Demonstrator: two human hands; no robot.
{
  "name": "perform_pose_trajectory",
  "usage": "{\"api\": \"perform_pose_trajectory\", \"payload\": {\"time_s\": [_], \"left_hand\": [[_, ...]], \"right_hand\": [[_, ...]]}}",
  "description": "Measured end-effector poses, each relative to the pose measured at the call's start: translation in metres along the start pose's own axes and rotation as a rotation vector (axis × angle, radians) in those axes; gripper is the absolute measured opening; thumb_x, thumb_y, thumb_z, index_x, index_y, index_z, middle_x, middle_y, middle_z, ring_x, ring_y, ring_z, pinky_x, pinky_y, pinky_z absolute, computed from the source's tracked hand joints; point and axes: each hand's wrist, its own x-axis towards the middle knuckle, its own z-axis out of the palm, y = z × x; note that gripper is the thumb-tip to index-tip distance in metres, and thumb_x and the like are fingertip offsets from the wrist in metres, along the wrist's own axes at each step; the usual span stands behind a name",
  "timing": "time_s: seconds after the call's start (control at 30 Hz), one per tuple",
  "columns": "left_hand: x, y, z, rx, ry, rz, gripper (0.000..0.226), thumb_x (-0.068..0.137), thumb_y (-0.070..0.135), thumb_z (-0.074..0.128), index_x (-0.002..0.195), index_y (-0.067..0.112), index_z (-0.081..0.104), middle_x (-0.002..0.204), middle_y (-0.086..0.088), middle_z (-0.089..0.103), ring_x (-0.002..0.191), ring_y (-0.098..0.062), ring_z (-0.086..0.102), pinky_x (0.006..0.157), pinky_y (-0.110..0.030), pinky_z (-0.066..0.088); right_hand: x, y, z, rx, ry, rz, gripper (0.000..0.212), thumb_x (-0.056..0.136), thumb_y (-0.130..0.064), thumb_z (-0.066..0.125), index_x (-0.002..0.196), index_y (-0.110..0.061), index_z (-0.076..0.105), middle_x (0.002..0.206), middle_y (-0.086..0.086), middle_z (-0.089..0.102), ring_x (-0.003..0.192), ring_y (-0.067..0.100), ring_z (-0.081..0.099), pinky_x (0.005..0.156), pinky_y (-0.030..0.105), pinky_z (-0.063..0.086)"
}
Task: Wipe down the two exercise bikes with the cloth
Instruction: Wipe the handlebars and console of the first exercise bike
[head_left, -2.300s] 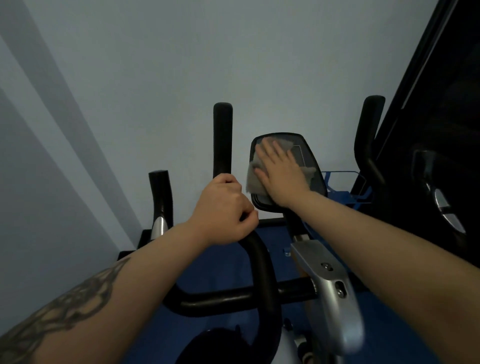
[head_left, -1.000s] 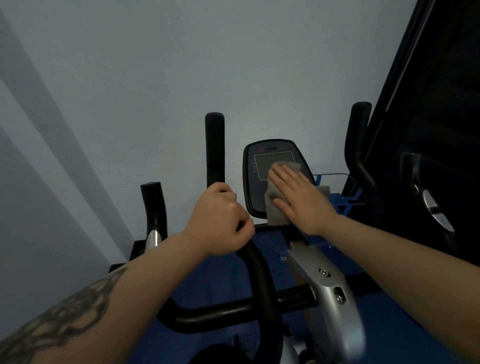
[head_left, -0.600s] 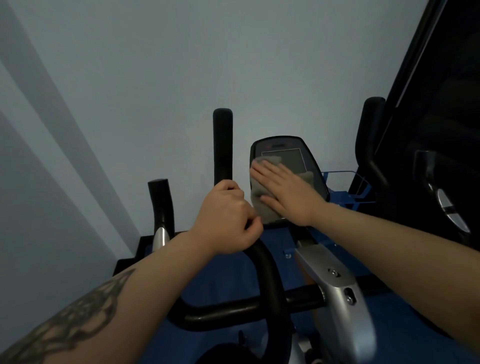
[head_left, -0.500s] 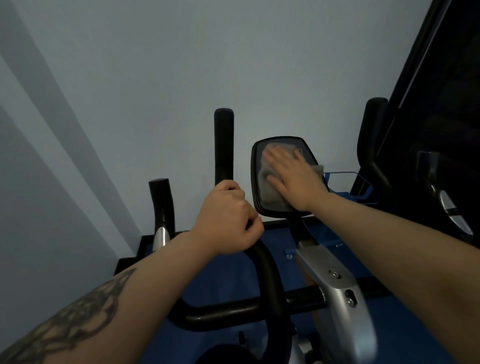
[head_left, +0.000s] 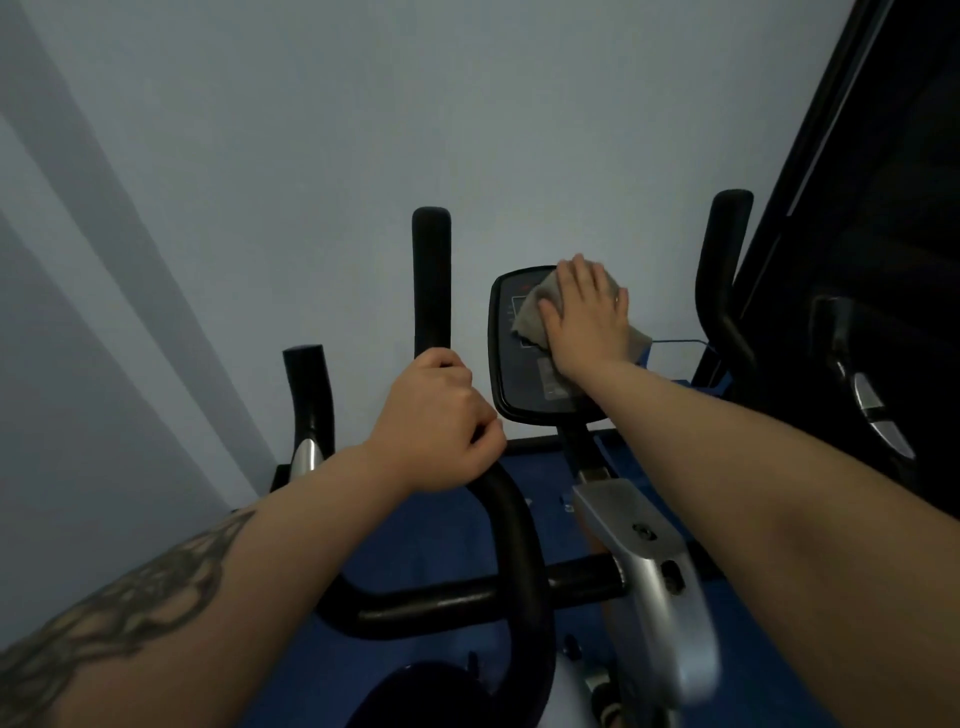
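The fingers of the right hand lie flat and straight, close together, and they press the grey cloth against the top right part of the bike's screen panel. The hand is not gripping the cloth, only pushing it down, and bits of cloth stick out past the hand on the left and at the right edge of the panel. The left hand is curled tight around the black handlebar, with the thumb folded over the front. That grip looks like it keeps the bike steady while the other hand rubs. To do this step well, I think the flat hand should push gently and slide the cloth all over the panel, into the bottom left part and along the edges, since those bits are not under the cloth now. Pushing too hard could press a button or tip the panel. After the panel, the handlebars and the silver post under it probably need a wipe too. A second bike is hard to pick out here; dark bars stand at the left and right.
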Motion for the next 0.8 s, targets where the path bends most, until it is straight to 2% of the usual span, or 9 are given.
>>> {"api": "perform_pose_trajectory", "payload": {"time_s": [0.1, 0.17, 0.27, 0.3, 0.37, 0.43, 0.5, 0.63, 0.8], "left_hand": [[-0.001, 0.002, -0.004, -0.015, 0.011, 0.014, 0.037, 0.083, 0.022, 0.041, 0.046, 0.017, 0.042, 0.043, -0.001, 0.046, 0.047, -0.021, 0.043, 0.082, -0.036, 0.045], [-0.003, 0.004, -0.003, -0.03, 0.037, -0.018, 0.038, 0.085, 0.02, 0.041, 0.048, 0.013, 0.049, 0.049, -0.003, 0.05, 0.056, -0.023, 0.046, 0.087, -0.039, 0.044], [-0.014, 0.014, 0.001, -0.111, 0.13, -0.176, 0.036, 0.093, 0.019, 0.037, 0.073, 0.009, 0.064, 0.082, -0.006, 0.064, 0.088, -0.024, 0.056, 0.107, -0.039, 0.032], [-0.018, 0.02, 0.002, -0.184, 0.167, -0.255, 0.03, 0.096, 0.017, 0.039, 0.085, 0.008, 0.065, 0.1, -0.007, 0.065, 0.104, -0.024, 0.054, 0.111, -0.039, 0.029], [-0.029, 0.029, -0.003, -0.335, 0.249, -0.401, 0.02, 0.099, 0.014, 0.046, 0.109, 0.006, 0.062, 0.129, -0.01, 0.054, 0.127, -0.024, 0.042, 0.113, -0.037, 0.027], [-0.045, 0.037, -0.013, -0.407, 0.344, -0.493, 0.022, 0.098, 0.011, 0.049, 0.117, 0.008, 0.058, 0.132, -0.007, 0.051, 0.128, -0.019, 0.039, 0.109, -0.029, 0.028], [-0.065, 0.048, -0.025, -0.45, 0.33, -0.551, 0.022, 0.095, 0.007, 0.053, 0.115, 0.014, 0.058, 0.122, 0.002, 0.054, 0.118, -0.013, 0.043, 0.104, -0.029, 0.033], [-0.104, 0.076, -0.036, -0.421, 0.038, -0.604, 0.026, 0.092, 0.016, 0.056, 0.117, 0.021, 0.056, 0.124, 0.008, 0.05, 0.121, -0.01, 0.038, 0.102, -0.023, 0.032], [-0.13, 0.095, -0.05, -0.273, -0.025, -0.578, 0.027, 0.098, 0.022, 0.047, 0.124, 0.023, 0.054, 0.127, 0.01, 0.049, 0.116, -0.005, 0.04, 0.095, -0.019, 0.035]], "right_hand": [[-0.011, -0.007, -0.002, 0.073, 0.001, -0.046, 0.056, 0.104, -0.037, 0.033, 0.154, -0.016, 0.02, 0.163, 0.004, 0.012, 0.15, 0.023, 0.006, 0.121, 0.041, 0.005], [-0.033, -0.011, -0.004, 0.286, -0.055, -0.11, 0.052, 0.104, -0.033, 0.038, 0.151, -0.014, 0.029, 0.161, 0.005, 0.02, 0.149, 0.024, 0.013, 0.119, 0.037, 0.013], [-0.068, -0.019, -0.017, 0.656, -0.149, 0.02, 0.043, 0.103, -0.037, 0.039, 0.143, -0.021, 0.045, 0.145, 0.01, 0.047, 0.131, 0.029, 0.045, 0.087, 0.03, 0.048], [-0.075, -0.021, -0.025, 0.737, -0.167, 0.092, 0.041, 0.103, -0.041, 0.038, 0.136, -0.022, 0.053, 0.133, 0.01, 0.057, 0.119, 0.028, 0.055, 0.076, 0.028, 0.049], [-0.085, -0.025, -0.045, 0.936, -0.215, 0.2, 0.036, 0.103, -0.044, 0.039, 0.114, -0.022, 0.064, 0.109, 0.007, 0.066, 0.1, 0.023, 0.063, 0.074, 0.03, 0.051], [-0.102, -0.03, -0.063, 1.088, -0.334, 0.241, 0.03, 0.102, -0.044, 0.041, 0.097, -0.025, 0.064, 0.098, 0.004, 0.069, 0.09, 0.019, 0.066, 0.075, 0.031, 0.053], [-0.124, -0.039, -0.068, 1.077, -0.439, 0.212, 0.03, 0.101, -0.045, 0.044, 0.095, -0.024, 0.065, 0.098, 0.006, 0.071, 0.09, 0.021, 0.068, 0.081, 0.034, 0.053], [-0.162, -0.07, -0.062, 1.032, -0.517, 0.201, 0.035, 0.099, -0.047, 0.046, 0.113, -0.021, 0.065, 0.106, 0.005, 0.07, 0.098, 0.021, 0.066, 0.087, 0.035, 0.052], [-0.221, -0.086, -0.051, 0.67, -0.144, 0.118, 0.035, 0.101, -0.035, 0.044, 0.133, -0.021, 0.047, 0.121, 0.002, 0.057, 0.106, 0.02, 0.057, 0.091, 0.043, 0.049]]}}
